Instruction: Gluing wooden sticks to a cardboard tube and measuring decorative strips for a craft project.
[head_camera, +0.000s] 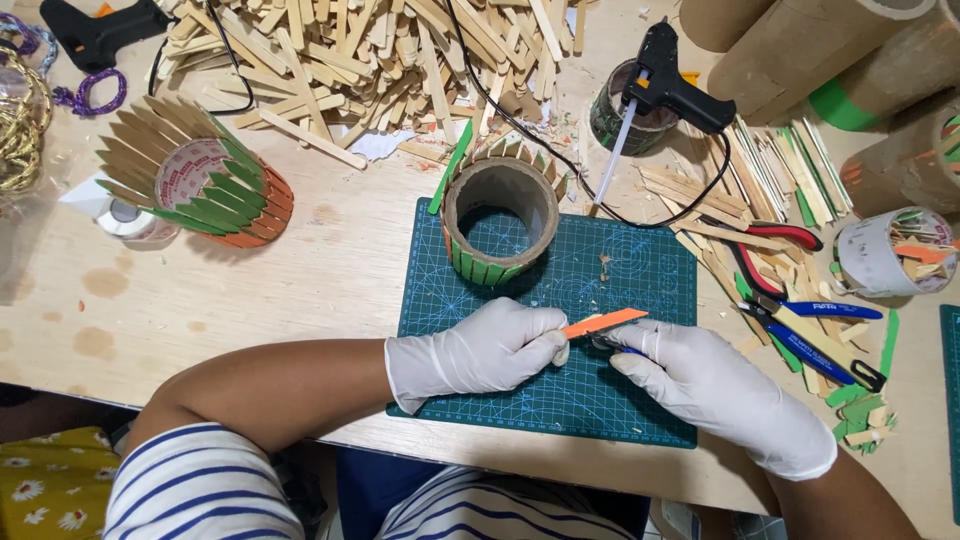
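Two gloved hands meet near the cutting mat's (640, 262) front edge; left hand (478, 352) pinches an orange stick (603, 322), right hand (700, 380) clamps a cutter on it; a slip could nick fingertips.

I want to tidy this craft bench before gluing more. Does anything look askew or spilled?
One green stick leans loose against the cardboard ring, slanted unlike its upright neighbours. Green and orange offcuts lie scattered off the cutting mat, right of the blue-handled cutters.
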